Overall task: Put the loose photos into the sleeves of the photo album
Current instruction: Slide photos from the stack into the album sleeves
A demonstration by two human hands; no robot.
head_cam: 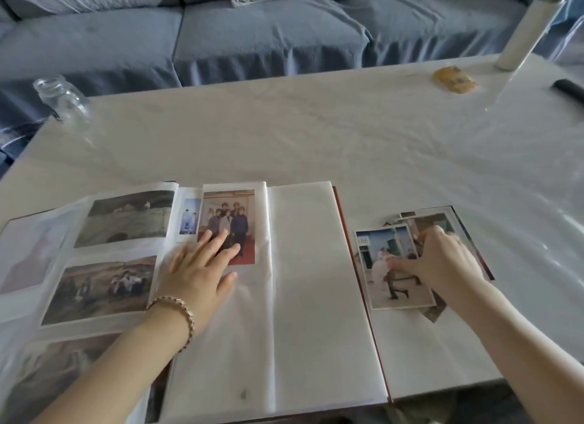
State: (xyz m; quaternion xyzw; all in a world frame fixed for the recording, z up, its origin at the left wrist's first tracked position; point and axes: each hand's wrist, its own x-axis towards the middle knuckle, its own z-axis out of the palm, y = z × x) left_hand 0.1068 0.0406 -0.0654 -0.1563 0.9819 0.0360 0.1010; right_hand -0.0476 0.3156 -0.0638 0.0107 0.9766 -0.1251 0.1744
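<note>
The photo album [316, 297] lies open at the table's near edge. Its left page holds sleeved photos; a landscape photo [126, 218] sits at the top. On the right page a group photo [232, 215] lies in the top-left sleeve. My left hand [199, 272] rests flat on that page, fingers straight and spread, fingertips over the group photo's lower part. A pile of loose photos [395, 265] lies on the table right of the album. My right hand [439, 259] is on the pile, fingers curled, thumb and fingertips on the top photo.
A clear glass jar [60, 98] stands at the table's far left corner. A tall white bottle [524, 34], a yellowish packet [455, 79] and a dark object [568, 88] are at the far right. A blue sofa [252, 34] runs behind the table [316, 132].
</note>
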